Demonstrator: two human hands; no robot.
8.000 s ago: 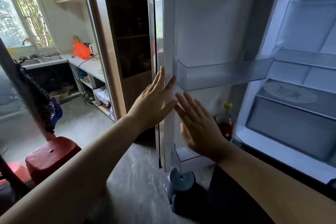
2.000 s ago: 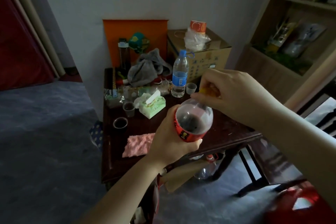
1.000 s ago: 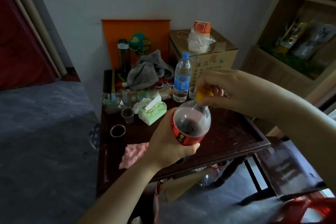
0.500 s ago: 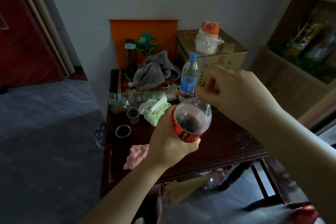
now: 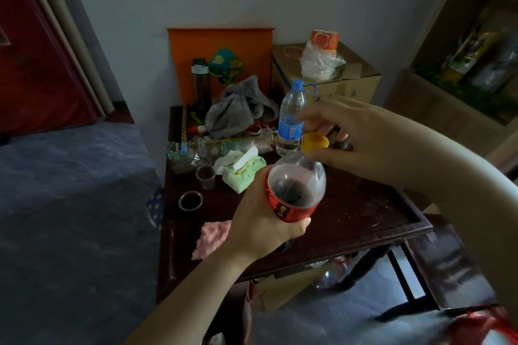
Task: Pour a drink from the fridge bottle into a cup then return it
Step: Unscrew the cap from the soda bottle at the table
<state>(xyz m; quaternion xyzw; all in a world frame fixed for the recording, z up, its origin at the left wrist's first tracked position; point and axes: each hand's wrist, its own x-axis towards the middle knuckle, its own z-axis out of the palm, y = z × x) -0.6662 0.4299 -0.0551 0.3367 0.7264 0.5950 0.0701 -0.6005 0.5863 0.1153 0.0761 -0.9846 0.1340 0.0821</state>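
My left hand (image 5: 262, 221) grips the drink bottle (image 5: 297, 190) by its red label, holding it above the dark wooden table (image 5: 364, 213). The bottle is clear plastic with dark liquid inside. Its yellow cap (image 5: 314, 142) sits at the bottle's neck, pinched by the thumb and fingers of my right hand (image 5: 353, 134). Whether the cap is on or off the neck I cannot tell. Two small clear cups stand on the table's left side: one (image 5: 206, 176) beside the tissue pack, another (image 5: 190, 201) nearer the left edge with dark contents.
The table's far half holds a green tissue pack (image 5: 243, 169), a water bottle (image 5: 290, 120) with a blue cap, a grey cloth (image 5: 238, 109), a dark flask (image 5: 201, 84) and a cardboard box (image 5: 330, 75). A pink cloth (image 5: 211, 237) lies near the front edge. Wooden shelves (image 5: 462, 70) stand at right.
Eight seconds ago both hands were at the open fridge door. Over the last second my right hand's fingers have spread around the yellow cap, which now shows; the bottle has stayed in my left hand.
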